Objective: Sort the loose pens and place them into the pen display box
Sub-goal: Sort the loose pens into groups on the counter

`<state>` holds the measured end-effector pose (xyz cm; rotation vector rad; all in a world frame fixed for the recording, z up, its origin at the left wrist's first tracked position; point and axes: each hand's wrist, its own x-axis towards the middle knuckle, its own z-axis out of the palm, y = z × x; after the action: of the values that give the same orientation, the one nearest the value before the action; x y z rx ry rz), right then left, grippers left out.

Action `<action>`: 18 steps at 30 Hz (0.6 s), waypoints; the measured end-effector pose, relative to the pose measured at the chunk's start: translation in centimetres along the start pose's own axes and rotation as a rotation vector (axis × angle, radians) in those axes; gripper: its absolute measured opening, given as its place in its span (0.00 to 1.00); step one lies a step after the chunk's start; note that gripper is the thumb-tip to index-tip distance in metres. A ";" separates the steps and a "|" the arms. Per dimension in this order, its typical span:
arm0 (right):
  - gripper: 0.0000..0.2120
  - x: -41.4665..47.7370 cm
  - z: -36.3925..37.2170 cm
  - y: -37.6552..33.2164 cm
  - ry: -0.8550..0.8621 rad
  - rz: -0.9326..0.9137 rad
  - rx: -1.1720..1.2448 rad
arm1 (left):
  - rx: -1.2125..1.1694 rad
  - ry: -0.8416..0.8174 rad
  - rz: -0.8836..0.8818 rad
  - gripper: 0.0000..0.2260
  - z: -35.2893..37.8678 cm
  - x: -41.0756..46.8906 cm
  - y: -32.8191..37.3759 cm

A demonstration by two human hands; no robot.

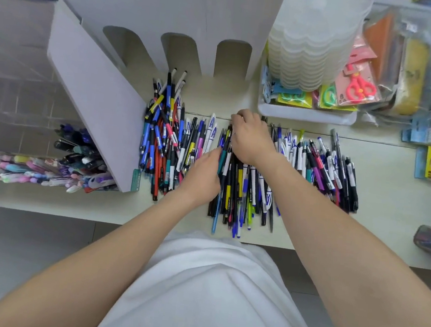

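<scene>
White pen display box (132,34) far left shows 3 bare slots while loose pens (315,168) cover the near counter (380,207), so you've barely started: left hand (202,174) flat against them, right hand (250,137) curled over them, grip unclear.

Glossy plastic noted on pens (158,144). pen display box (94,89): matt, smooth card. stacked tubs (314,48): frosted translucent plastic. counter (384,213) smooth, semi-matt. garment (208,295): white cloth.
</scene>
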<state>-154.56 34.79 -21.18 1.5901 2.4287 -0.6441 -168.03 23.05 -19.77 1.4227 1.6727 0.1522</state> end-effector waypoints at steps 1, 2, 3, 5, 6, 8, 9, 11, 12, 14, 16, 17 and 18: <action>0.27 -0.1 0.0 -0.2 0.005 -0.010 0.028 | 0.023 -0.010 0.008 0.30 -0.2 0.1 -0.2; 0.28 -0.3 0.1 -0.3 -0.010 -0.036 0.055 | 0.036 -0.015 0.010 0.27 -0.4 0.3 -0.5; 0.28 -0.4 0.3 -0.6 -0.040 -0.070 0.069 | 0.043 -0.019 0.006 0.24 -0.6 0.5 -0.7; 0.24 -0.4 0.6 -1.0 -0.088 -0.122 0.038 | 0.046 -0.020 -0.001 0.21 -1.0 0.7 -0.9; 0.22 -0.4 0.7 -1.2 -0.088 -0.134 0.006 | 0.040 -0.020 -0.010 0.21 -1.1 0.9 -1.1; 0.19 -0.6 0.6 -1.5 -0.072 -0.140 -0.017 | 0.015 -0.041 -0.040 0.24 -1.4 1.2 -1.2; 0.20 -0.7 0.5 -1.6 -0.067 -0.142 -0.009 | 0.006 -0.063 -0.054 0.27 -1.4 1.3 -1.3; 0.22 -0.9 0.5 -1.5 -0.050 -0.141 0.023 | 0.012 -0.109 -0.051 0.36 -1.5 1.2 -1.3; 0.24 -1.1 0.6 -1.3 -0.029 -0.137 0.035 | 0.033 -0.127 -0.035 0.43 -1.4 1.0 -1.3; 0.31 -1.6 0.9 -0.8 -0.006 -0.133 0.047 | 0.089 -0.162 -0.010 0.56 -1.1 0.7 -1.1; 0.38 -2.5 1.1 -0.3 -0.028 -0.138 0.067 | 0.174 -0.190 0.001 0.67 -0.5 0.3 -0.9; 0.41 -3.1 1.3 -0.1 -0.040 -0.145 0.078 | 0.222 -0.190 0.009 0.70 -0.1 0.2 -0.8; 0.44 -3.8 1.5 0.1 -0.046 -0.154 0.082 | 0.265 -0.186 0.014 0.72 0.2 0.2 -0.8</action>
<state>-153.02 31.01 -21.12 1.4089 2.5396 -0.8067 -168.42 22.82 -20.46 1.5909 1.5711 -0.1959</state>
